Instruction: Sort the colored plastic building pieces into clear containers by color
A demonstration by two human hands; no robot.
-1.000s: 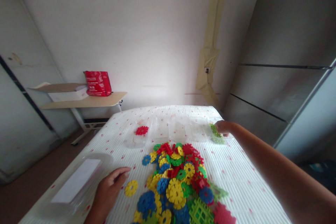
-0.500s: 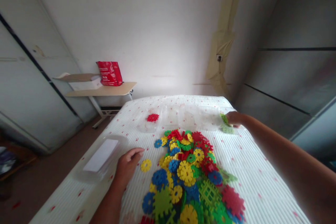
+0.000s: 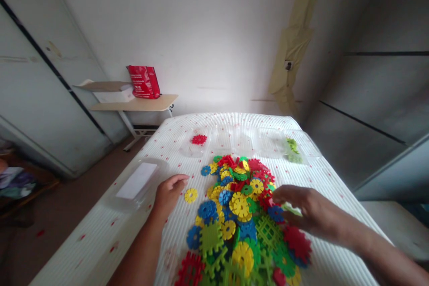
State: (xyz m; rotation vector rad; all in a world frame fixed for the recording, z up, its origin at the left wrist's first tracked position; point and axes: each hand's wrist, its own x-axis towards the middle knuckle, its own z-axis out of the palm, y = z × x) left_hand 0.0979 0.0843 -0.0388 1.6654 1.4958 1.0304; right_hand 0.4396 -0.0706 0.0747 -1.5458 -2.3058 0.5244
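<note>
A long pile of plastic interlocking pieces (image 3: 239, 205) lies on the cloth: yellow, blue and green notched discs, plus red and light green squares. My right hand (image 3: 303, 205) hovers at the pile's right edge, thumb and fingers apart. Between them shows a light green piece (image 3: 291, 208), partly hidden, and a blue disc (image 3: 275, 213) is close by. My left hand (image 3: 170, 191) rests left of the pile, loosely curled with nothing visible in it. Just beyond its fingertips lies a single yellow disc (image 3: 191, 195).
Along the far side runs a row of clear plastic trays (image 3: 243, 145). Red pieces (image 3: 199, 139) sit in the leftmost, light green pieces (image 3: 292, 145) in the rightmost. A clear lid with a white label (image 3: 137, 181) lies left. Beyond stands a side table (image 3: 157, 103) with a red bag (image 3: 144, 82).
My right hand has come back from the right-hand tray to the pile's right edge, leaving light green pieces in that tray. My left hand stays beside the yellow disc. The view has shifted slightly.
</note>
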